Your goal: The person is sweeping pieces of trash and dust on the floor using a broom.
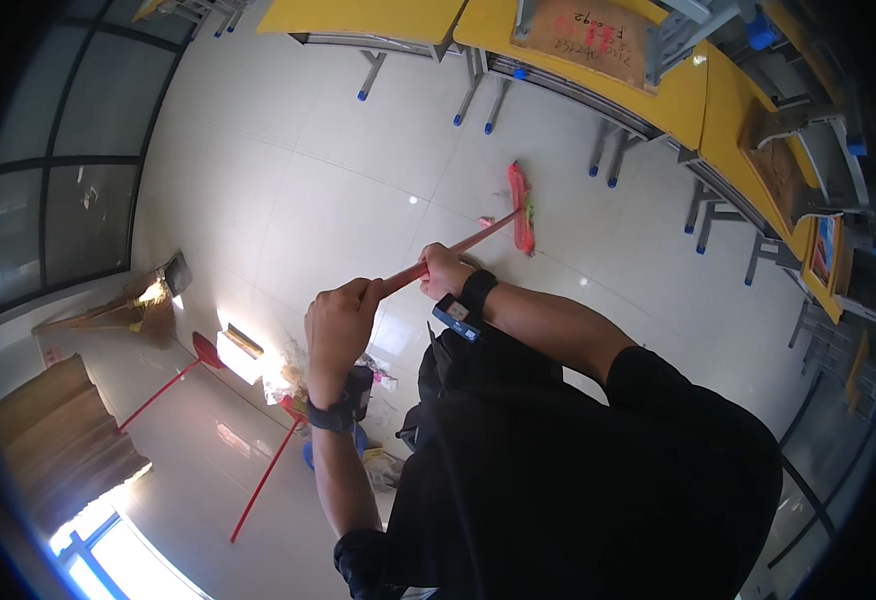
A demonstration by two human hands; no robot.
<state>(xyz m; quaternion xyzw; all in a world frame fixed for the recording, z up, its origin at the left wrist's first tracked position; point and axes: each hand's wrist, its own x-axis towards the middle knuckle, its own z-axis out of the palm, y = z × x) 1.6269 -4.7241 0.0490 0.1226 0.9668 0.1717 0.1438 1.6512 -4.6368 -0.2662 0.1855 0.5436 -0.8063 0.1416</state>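
Observation:
Both of my hands grip the reddish handle (pixel 475 238) of a long-handled broom. My left hand (pixel 342 322) is wrapped around its upper end, near my body. Lower down the shaft, my right hand (pixel 442 271) holds it, with a dark band and a small device at the wrist. The red broom head (pixel 519 208) rests on the pale tiled floor (pixel 348 150), and something green shows along its far side. A small pink scrap (pixel 486 222) lies on the floor near the head, beside the handle.
Yellow desks (pixel 595 82) with upturned chairs curve along the top and right, their grey legs on the floor. Straw brooms (pixel 149 307), a red long-handled dustpan (pixel 207 351), another red-handled tool (pixel 265 480) and loose litter (pixel 385 379) lie to the left. A dark-framed glass partition (pixel 93 202) borders the floor.

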